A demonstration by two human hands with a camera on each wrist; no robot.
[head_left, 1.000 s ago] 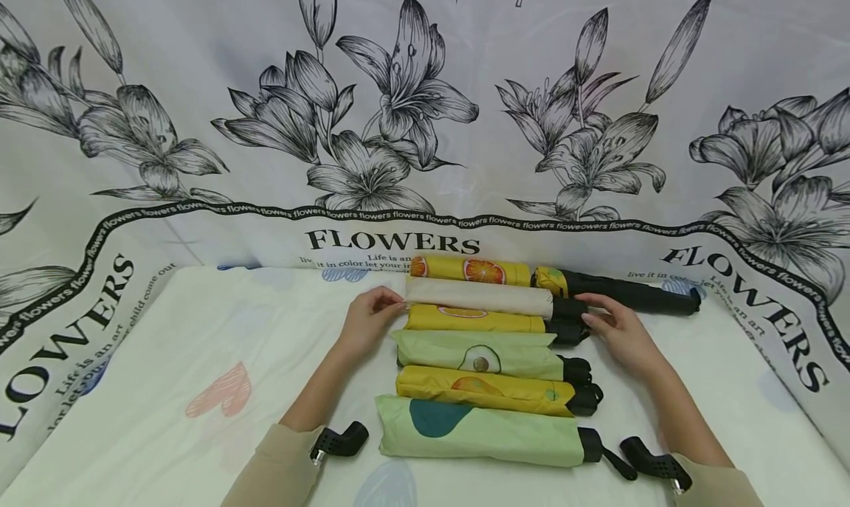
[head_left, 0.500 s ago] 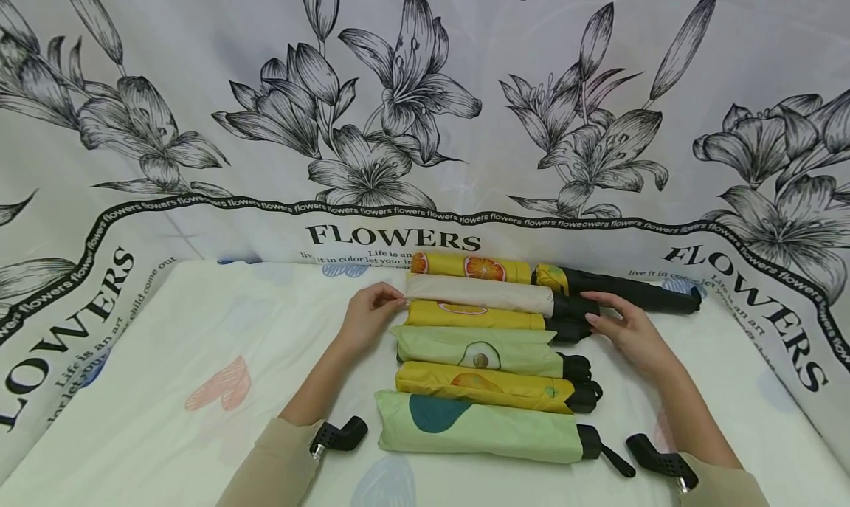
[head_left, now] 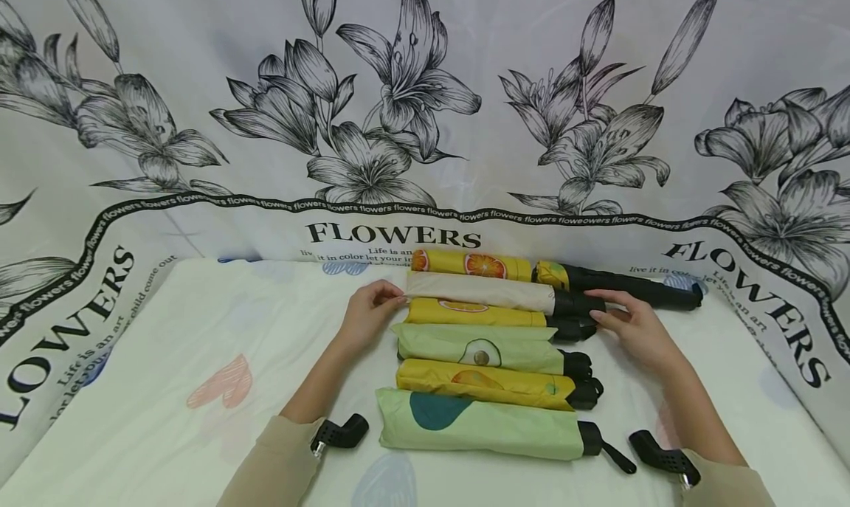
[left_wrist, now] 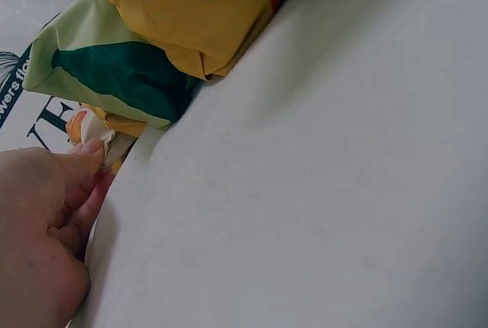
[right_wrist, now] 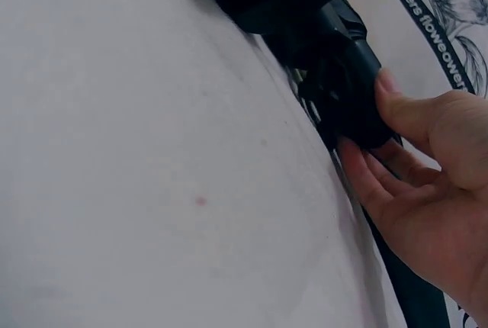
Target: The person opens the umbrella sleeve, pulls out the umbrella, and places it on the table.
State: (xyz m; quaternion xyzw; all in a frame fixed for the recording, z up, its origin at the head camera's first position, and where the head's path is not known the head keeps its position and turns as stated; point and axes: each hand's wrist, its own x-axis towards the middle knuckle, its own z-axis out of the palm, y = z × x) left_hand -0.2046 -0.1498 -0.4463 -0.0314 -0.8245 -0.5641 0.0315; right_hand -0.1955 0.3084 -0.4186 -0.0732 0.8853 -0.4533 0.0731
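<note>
A folded cream umbrella [head_left: 478, 290] lies crosswise between yellow umbrellas with orange-slice prints. At its left end my left hand [head_left: 367, 316] pinches the cloth tip between thumb and fingers; the left wrist view shows this hand [left_wrist: 46, 229] on the cream fabric [left_wrist: 97, 131]. My right hand [head_left: 640, 333] holds the black handle at the other end, and in the right wrist view thumb and fingers of the hand [right_wrist: 435, 168] lie on both sides of the black handle [right_wrist: 351, 91].
Below are a yellow orange-slice umbrella [head_left: 478, 314], an avocado-print green one [head_left: 432, 345], a yellow one [head_left: 425, 378] and a larger green one [head_left: 511, 429]. Behind lie another yellow umbrella [head_left: 458, 262] and a black-ended one [head_left: 631, 287], near the flowered curtain [head_left: 265, 167].
My right hand has shifted slightly right, and the black handle of the cream umbrella reaches further right. The left hand has kept its pinch at the left end.
</note>
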